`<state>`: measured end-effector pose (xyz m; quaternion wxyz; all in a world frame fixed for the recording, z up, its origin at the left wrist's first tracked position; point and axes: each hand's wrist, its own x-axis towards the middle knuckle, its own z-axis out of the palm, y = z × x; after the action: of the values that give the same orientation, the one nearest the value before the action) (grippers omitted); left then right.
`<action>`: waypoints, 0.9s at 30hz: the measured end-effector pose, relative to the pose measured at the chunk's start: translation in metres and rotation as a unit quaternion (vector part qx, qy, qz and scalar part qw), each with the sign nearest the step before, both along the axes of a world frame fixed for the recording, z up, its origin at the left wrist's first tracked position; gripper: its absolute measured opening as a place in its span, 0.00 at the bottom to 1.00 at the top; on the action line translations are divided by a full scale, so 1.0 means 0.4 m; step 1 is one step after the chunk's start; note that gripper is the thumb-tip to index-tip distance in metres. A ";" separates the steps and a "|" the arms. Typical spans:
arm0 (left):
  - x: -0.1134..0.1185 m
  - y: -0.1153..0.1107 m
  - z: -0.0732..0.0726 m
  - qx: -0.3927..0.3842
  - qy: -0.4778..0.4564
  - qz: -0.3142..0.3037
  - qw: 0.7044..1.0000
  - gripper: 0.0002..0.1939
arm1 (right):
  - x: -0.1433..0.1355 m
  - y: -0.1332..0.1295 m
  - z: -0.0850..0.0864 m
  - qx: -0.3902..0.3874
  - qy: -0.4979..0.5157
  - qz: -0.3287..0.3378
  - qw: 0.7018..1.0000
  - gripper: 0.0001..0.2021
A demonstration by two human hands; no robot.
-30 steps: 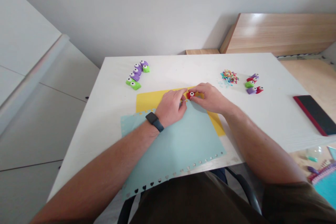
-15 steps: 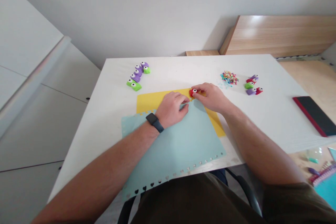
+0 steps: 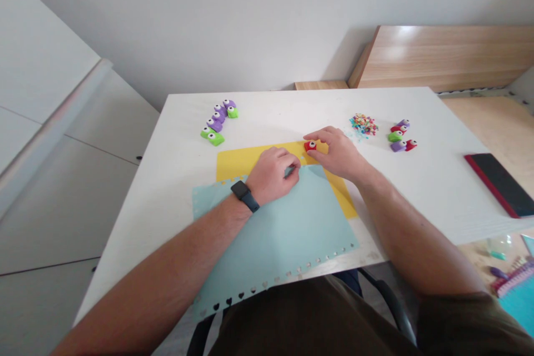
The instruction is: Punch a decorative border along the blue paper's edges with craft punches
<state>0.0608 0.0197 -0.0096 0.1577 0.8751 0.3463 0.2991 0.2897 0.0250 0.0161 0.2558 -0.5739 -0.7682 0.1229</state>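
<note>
My left hand [image 3: 275, 175], with a dark watch on its wrist, lies over the top edge of a light blue paper sheet [image 3: 283, 233]. Its thumb and forefinger are closed on the sheet's edge. Small shaped holes line the sheet's lower and upper left edges. Under it lies a yellow sheet [image 3: 237, 161]. A red craft punch [image 3: 310, 146] with an eye-like button sits on the yellow sheet, just beyond the blue edge. Around it my right hand [image 3: 337, 153] is spread, thumb and forefinger apart, not gripping it.
Several purple and green punches [image 3: 216, 122] stand at the back left. A heap of colourful paper bits [image 3: 364, 124] lies at the back right, beside more punches [image 3: 399, 136]. A black item with a red edge [image 3: 500, 183] is at the table's right edge.
My right hand has opened off the red punch. The punch has shifted slightly right and now stands apart from the blue sheet, whose top edge lies a little nearer me.
</note>
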 end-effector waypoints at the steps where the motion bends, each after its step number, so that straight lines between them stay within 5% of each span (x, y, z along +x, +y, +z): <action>1: 0.000 0.000 0.001 -0.001 0.000 -0.001 1.000 0.06 | 0.001 -0.001 -0.003 0.017 -0.004 0.017 1.000 0.15; 10: 0.002 -0.003 0.003 0.002 -0.003 -0.015 1.000 0.06 | 0.004 0.000 -0.034 0.016 -0.075 0.038 0.996 0.09; 27: 0.001 -0.004 0.008 -0.005 0.008 -0.008 1.000 0.05 | -0.018 -0.017 -0.004 0.018 -0.097 0.062 0.993 0.08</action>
<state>0.0612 0.0181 -0.0066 0.1617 0.8794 0.3422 0.2888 0.2825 0.0181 0.0147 0.1827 -0.5297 -0.8254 0.0682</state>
